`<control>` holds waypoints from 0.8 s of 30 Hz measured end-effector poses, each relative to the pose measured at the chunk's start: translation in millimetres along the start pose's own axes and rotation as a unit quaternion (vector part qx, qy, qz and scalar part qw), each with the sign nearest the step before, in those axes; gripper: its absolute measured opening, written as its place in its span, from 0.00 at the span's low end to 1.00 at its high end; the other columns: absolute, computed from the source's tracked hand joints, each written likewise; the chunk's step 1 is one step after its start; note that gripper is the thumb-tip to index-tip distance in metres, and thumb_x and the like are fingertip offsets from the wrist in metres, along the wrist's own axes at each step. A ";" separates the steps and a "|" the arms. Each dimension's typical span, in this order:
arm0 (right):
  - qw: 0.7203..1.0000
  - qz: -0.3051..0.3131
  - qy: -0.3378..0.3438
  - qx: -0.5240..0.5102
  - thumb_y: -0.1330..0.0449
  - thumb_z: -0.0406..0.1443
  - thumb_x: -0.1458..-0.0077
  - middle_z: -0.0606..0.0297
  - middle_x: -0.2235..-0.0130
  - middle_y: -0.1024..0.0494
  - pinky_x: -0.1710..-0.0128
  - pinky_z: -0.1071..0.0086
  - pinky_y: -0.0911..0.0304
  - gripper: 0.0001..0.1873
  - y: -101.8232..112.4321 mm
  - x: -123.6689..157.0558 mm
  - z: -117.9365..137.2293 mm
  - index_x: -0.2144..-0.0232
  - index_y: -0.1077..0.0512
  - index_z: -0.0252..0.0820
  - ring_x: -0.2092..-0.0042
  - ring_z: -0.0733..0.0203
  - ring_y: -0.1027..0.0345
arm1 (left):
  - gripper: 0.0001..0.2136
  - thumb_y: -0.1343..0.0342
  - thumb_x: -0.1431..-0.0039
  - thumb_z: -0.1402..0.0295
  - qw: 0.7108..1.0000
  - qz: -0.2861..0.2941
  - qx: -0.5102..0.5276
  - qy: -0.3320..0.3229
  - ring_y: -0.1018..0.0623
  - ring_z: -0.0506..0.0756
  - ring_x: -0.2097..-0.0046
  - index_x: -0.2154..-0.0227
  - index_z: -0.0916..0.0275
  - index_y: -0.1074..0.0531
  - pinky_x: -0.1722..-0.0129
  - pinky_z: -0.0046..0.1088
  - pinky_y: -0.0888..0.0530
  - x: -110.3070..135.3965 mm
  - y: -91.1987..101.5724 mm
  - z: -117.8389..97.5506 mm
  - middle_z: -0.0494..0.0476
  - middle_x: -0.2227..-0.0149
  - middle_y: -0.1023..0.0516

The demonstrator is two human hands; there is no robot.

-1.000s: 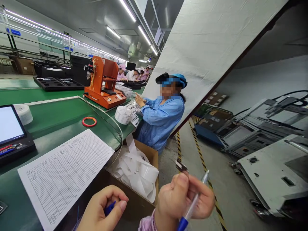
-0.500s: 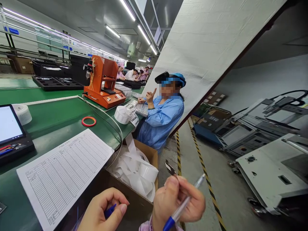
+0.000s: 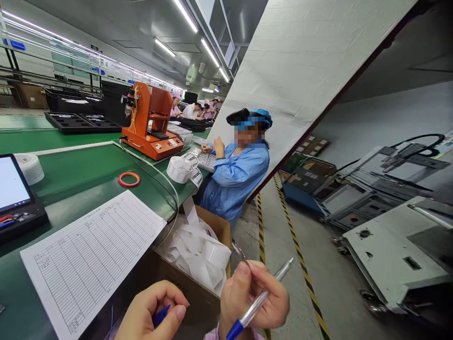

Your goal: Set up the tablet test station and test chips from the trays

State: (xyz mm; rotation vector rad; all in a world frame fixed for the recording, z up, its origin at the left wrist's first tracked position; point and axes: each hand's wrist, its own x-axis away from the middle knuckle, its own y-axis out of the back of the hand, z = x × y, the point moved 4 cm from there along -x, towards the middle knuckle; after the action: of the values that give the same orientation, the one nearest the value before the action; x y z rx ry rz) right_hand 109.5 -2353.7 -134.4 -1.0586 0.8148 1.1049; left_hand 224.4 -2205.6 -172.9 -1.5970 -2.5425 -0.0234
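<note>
Two bare hands, cardboard box (image 3: 193,285) as reference. The right hand (image 3: 254,295), at the near right corner of the box as seen, pinches a small flat piece (image 3: 239,251) between thumb and forefinger; the piece stands up from the fingertips, tilted, just right of the box's wall in this view. The same hand also holds a pen (image 3: 255,306), slanted across the fingers, its blue end low and toward the box, its clear end up and away from it. The left hand (image 3: 154,309), in front of the box's near side, is curled loosely around a blue piece (image 3: 161,315) — mostly hidden by the fingers.

Loose white strips (image 3: 200,252) fill the box. To its left lies the green table (image 3: 79,174), bearing a printed form (image 3: 95,259) close to the box and, farther off, a red ring (image 3: 128,185). Beyond the box stand a roll of labels (image 3: 179,169) and an orange machine (image 3: 141,111); just behind it sits a person in blue (image 3: 237,165). To its right, striped tape (image 3: 261,231) runs along the floor, with a pale cart (image 3: 389,255) well apart.
</note>
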 end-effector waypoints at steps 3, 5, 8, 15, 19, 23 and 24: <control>1.000 0.013 0.005 -0.014 0.37 0.23 0.52 0.67 0.72 0.26 0.78 0.72 0.36 0.12 -1.2 -1.0 1.8 0.64 0.28 0.37 0.73 0.64 0.31 | 0.21 0.45 0.46 0.48 1.000 0.000 -0.001 -0.004 0.39 0.49 0.73 0.68 0.65 0.27 0.71 0.26 0.42 0.1 0.1 0.6 0.49 0.76 0.39; 1.000 0.022 0.005 -0.016 0.36 0.23 0.52 0.67 0.72 0.26 0.77 0.71 0.35 0.12 -2.0 -1.8 2.9 0.64 0.28 0.37 0.73 0.64 0.31 | 0.21 0.45 0.46 0.48 1.000 -0.001 0.000 -0.007 0.40 0.49 0.73 0.68 0.65 0.27 0.71 0.26 0.42 0.0 0.1 1.1 0.49 0.77 0.39; 0.999 0.026 0.011 -0.016 0.36 0.23 0.51 0.68 0.73 0.27 0.77 0.71 0.35 0.12 -1.6 -2.1 4.0 0.64 0.29 0.37 0.73 0.64 0.31 | 0.21 0.45 0.46 0.48 1.000 0.005 0.006 -0.005 0.40 0.48 0.74 0.68 0.65 0.27 0.72 0.26 0.43 -0.3 -0.5 2.2 0.48 0.77 0.39; 0.999 0.036 -0.002 -0.009 0.36 0.24 0.52 0.67 0.73 0.26 0.76 0.74 0.36 0.10 -3.1 6.0 -2.6 0.65 0.28 0.37 0.71 0.65 0.31 | 0.22 0.44 0.47 0.47 1.000 0.007 0.013 -0.004 0.40 0.48 0.74 0.68 0.65 0.27 0.72 0.26 0.43 0.5 -1.0 0.0 0.48 0.76 0.39; 0.984 0.072 -0.150 -0.062 0.38 0.30 0.46 0.68 0.73 0.29 0.78 0.76 0.39 0.04 -12.5 -0.3 -13.5 0.66 0.29 0.40 0.75 0.68 0.34 | 0.22 0.44 0.46 0.47 1.000 0.009 0.023 -0.008 0.41 0.48 0.74 0.68 0.66 0.27 0.73 0.25 0.42 1.4 0.7 -3.4 0.48 0.77 0.40; 0.903 0.269 -0.178 -0.283 0.49 0.53 0.40 0.75 0.85 0.45 0.88 0.73 0.49 0.20 -20.6 -5.8 -13.5 0.72 0.31 0.47 0.86 0.68 0.51 | 0.21 0.43 0.47 0.49 0.999 0.020 0.026 -0.006 0.40 0.48 0.74 0.68 0.66 0.27 0.72 0.25 0.42 -0.4 0.5 -2.9 0.48 0.77 0.39; 0.886 0.296 -0.150 -0.325 0.54 0.59 0.41 0.75 0.87 0.47 0.88 0.73 0.50 0.27 -18.3 -5.3 -13.2 0.75 0.31 0.48 0.87 0.68 0.52 | 0.20 0.42 0.47 0.50 0.999 0.025 0.025 -0.003 0.39 0.48 0.73 0.68 0.66 0.27 0.71 0.25 0.42 -1.1 -0.4 -2.2 0.48 0.77 0.39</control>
State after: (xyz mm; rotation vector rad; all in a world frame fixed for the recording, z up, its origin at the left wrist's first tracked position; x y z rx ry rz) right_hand 125.5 -2369.5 -129.1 -1.1583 0.5230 2.1116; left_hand 224.8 -2206.9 -170.9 -1.6433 -2.4857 0.0509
